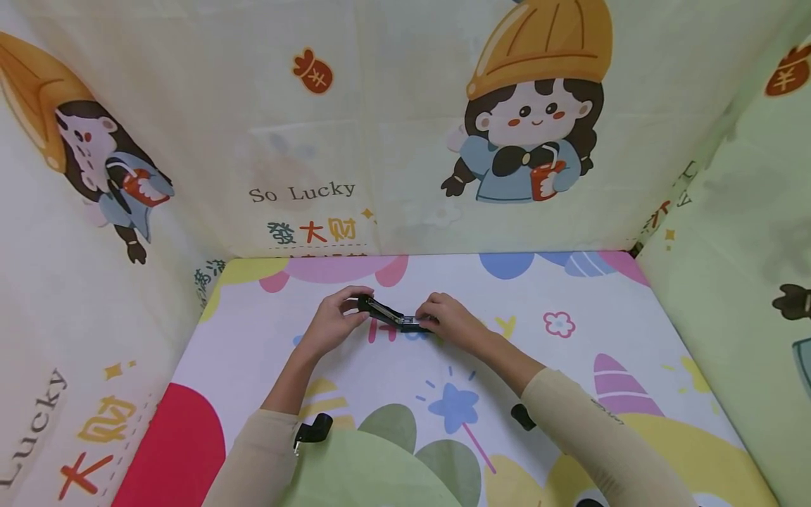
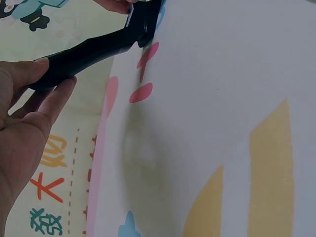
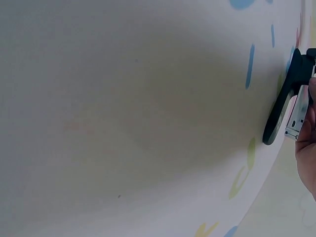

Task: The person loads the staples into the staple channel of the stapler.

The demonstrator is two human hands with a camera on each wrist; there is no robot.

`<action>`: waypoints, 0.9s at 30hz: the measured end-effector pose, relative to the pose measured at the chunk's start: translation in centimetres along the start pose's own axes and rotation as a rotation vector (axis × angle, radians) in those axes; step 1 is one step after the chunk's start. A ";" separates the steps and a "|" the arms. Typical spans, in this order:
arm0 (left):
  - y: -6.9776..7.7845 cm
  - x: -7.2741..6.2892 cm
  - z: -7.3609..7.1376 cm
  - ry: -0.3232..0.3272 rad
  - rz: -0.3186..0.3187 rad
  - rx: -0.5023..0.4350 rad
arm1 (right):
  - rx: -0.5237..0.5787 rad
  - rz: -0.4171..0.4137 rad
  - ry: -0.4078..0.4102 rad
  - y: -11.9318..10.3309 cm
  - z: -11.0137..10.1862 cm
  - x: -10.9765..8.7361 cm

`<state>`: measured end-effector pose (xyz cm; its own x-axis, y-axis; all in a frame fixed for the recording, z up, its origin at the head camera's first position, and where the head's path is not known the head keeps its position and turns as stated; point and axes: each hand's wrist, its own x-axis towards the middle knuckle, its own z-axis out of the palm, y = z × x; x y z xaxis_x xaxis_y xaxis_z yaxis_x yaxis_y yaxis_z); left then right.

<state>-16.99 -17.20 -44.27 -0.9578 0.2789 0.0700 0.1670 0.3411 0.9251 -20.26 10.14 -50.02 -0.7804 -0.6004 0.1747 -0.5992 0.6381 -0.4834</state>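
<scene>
A black stapler (image 1: 384, 310) is spread wide above the patterned table, its top cover swung back from the base. My left hand (image 1: 332, 320) pinches the far end of the cover between thumb and fingers, as the left wrist view shows along the dark cover (image 2: 94, 52). At the other half, my right hand (image 1: 453, 320) grips around the silvery staple magazine (image 3: 297, 113). Beside that magazine, the black base (image 3: 279, 111) sticks out at the right edge of the right wrist view. Part of the right hand's fingers falls outside that view.
The tabletop (image 1: 507, 380) wears a cloth printed with bright shapes. Cloth-covered walls close it in, with the back wall (image 1: 405, 141) just beyond its far edge. Black camera mounts (image 1: 315, 428) sit at both sleeves.
</scene>
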 end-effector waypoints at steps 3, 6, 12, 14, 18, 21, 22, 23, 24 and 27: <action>0.0 0.0 0.0 -0.003 -0.011 0.005 | 0.004 -0.002 0.001 0.1 0.1 0.0; 0.0 0.0 0.0 -0.004 -0.024 0.011 | 0.009 -0.012 0.009 0.3 0.2 -0.1; 0.1 -0.1 -0.1 -0.005 -0.027 0.008 | 0.017 -0.016 0.013 0.4 0.2 -0.2; 0.1 -0.1 -0.1 -0.005 -0.023 0.009 | 0.018 -0.011 0.012 0.5 0.2 -0.3; 0.1 -0.1 -0.1 0.000 -0.022 0.014 | 0.020 -0.020 0.015 0.6 0.2 -0.4; 0.1 -0.1 -0.1 0.000 -0.024 0.016 | 0.026 -0.026 0.017 0.7 0.2 -0.3; 0.1 -0.1 -0.1 -0.001 -0.023 0.016 | 0.029 -0.027 0.017 0.7 0.2 -0.3; 0.0 -0.1 -0.1 -0.002 -0.024 0.015 | 0.031 -0.027 0.016 0.7 0.2 -0.3; 0.0 0.0 -0.1 -0.003 -0.024 0.015 | 0.033 -0.026 0.015 0.8 0.3 -0.3; 0.0 0.0 -0.1 -0.002 -0.028 0.015 | 0.044 -0.027 0.012 0.8 0.3 -0.3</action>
<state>-17.00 -17.34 -44.23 -0.9617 0.2707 0.0434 0.1435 0.3623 0.9209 -20.46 10.74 -50.70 -0.7661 -0.6114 0.1982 -0.6119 0.5994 -0.5159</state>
